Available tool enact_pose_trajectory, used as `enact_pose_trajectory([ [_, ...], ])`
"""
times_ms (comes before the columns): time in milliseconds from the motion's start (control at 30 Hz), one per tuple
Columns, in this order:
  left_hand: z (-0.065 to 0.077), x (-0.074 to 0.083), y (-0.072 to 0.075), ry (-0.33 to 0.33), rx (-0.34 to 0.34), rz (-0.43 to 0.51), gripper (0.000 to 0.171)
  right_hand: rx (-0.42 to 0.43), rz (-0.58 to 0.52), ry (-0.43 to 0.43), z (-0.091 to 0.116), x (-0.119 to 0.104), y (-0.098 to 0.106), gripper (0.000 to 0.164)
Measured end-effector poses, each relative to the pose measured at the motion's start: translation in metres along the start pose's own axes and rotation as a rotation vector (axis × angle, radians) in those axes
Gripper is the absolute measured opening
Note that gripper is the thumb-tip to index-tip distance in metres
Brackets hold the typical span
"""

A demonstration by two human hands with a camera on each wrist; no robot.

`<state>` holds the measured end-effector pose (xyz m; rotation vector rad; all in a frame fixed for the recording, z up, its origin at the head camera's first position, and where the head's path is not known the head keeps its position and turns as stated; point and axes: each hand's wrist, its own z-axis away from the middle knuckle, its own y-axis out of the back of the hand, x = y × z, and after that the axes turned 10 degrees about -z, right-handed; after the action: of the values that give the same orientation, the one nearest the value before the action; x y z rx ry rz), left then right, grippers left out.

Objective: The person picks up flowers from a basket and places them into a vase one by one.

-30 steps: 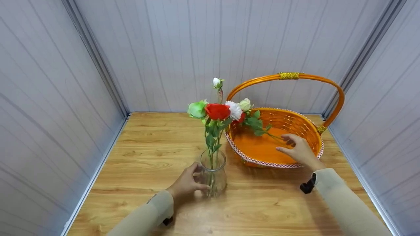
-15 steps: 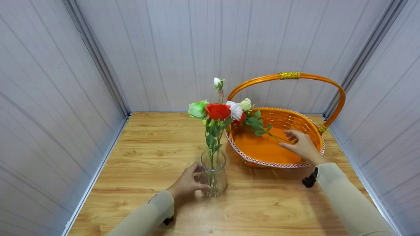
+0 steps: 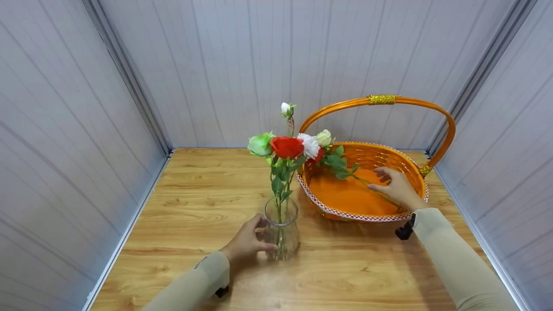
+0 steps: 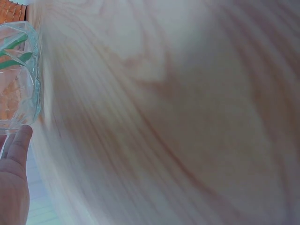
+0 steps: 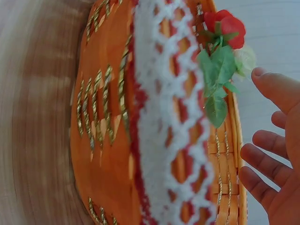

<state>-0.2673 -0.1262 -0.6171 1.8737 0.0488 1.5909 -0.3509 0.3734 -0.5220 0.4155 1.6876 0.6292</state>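
My left hand (image 3: 248, 242) holds the side of a clear glass vase (image 3: 291, 237), thumb in front and fingers behind. In the left wrist view its fingertips meet the vase (image 4: 21, 101) near the base. Standing in the vase are a red rose (image 3: 287, 147), a green rose (image 3: 260, 144), a white carnation (image 3: 309, 145) and a white bud (image 3: 285, 109). My right hand (image 3: 398, 190) is over an orange wicker basket (image 3: 332, 194), thumb and fingers apart. Beneath it runs a leafy flower stem (image 3: 360, 180); the right wrist view shows nothing held.
A cream rose (image 3: 324, 138) and another red rose (image 3: 319, 155) lean at the basket's left rim, partly hidden behind the vase flowers. The tall basket handle (image 3: 447, 129) arches over the back. Panel walls (image 3: 216, 65) enclose the wooden table (image 3: 194, 194).
My right hand has shifted slightly right and up over the basket, and more of the stem now shows beneath it. The left hand and the vase have stayed put.
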Motion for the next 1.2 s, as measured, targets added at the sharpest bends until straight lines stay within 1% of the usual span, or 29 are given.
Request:
enact_pose_trajectory([
  [167,0.000,0.000,0.001,-0.005,-0.016,-0.004,0.061,-0.038,0.007,-0.037,-0.003,0.011,-0.001,0.072],
  [267,0.000,0.001,0.001,-0.008,-0.017,-0.001,0.060,-0.078,0.014,-0.060,-0.005,0.018,-0.001,0.077],
  [433,0.000,0.001,0.000,-0.009,-0.014,0.007,0.060,-0.145,0.023,-0.085,-0.009,0.023,0.000,0.086],
  [567,0.001,0.001,-0.001,0.005,-0.016,0.015,0.061,-0.185,0.033,-0.101,-0.010,0.027,0.001,0.090],
  [733,0.003,0.003,-0.001,0.020,-0.018,0.027,0.063,-0.217,0.062,-0.130,-0.010,0.037,0.004,0.088],
  [967,0.002,0.003,0.000,0.027,-0.030,0.057,0.062,-0.260,0.099,-0.153,-0.011,0.047,0.008,0.091],
  [1200,0.000,-0.001,0.000,0.001,-0.010,-0.023,0.063,-0.311,0.129,-0.153,-0.013,0.046,0.009,0.091],
])
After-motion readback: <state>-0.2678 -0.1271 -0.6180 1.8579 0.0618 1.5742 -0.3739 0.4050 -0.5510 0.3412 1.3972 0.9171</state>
